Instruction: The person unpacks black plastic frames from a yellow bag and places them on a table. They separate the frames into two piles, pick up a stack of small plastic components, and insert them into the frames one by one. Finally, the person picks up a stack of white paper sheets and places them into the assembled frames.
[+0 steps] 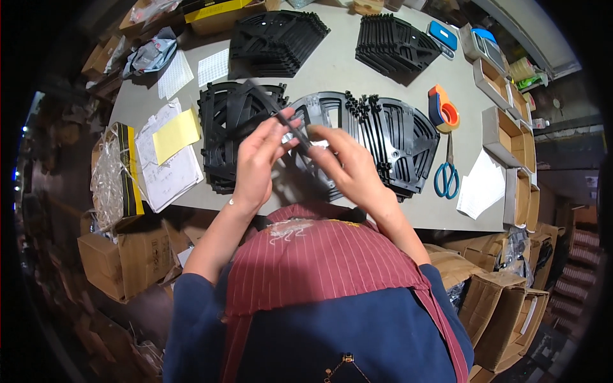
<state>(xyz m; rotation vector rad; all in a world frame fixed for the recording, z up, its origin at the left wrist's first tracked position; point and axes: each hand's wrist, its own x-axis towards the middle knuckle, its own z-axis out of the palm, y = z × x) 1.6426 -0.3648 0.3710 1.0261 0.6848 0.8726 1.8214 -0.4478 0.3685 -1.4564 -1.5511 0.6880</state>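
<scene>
Above the middle of the table, both my hands hold a long, thin black strip (295,133), slanted and smeared by motion. My left hand (257,159) grips it with bent fingers. The fingers of my right hand (353,167) close on its lower end. Beneath them lies a fan-shaped slotted part (332,102), greyish and shiny, partly hidden by the hands. Beside my left hand is a pile of black slotted plastic panels (217,150). To the right of my right hand, a row of similar black fan-shaped panels (408,143) lies overlapped.
Two more stacks of black panels (271,45) (393,41) stand at the back. Papers with a yellow note (176,135) lie left. Orange tape dispenser (444,110), blue-handled scissors (446,180), a white sheet (482,185) and small cardboard trays (504,131) line the right side.
</scene>
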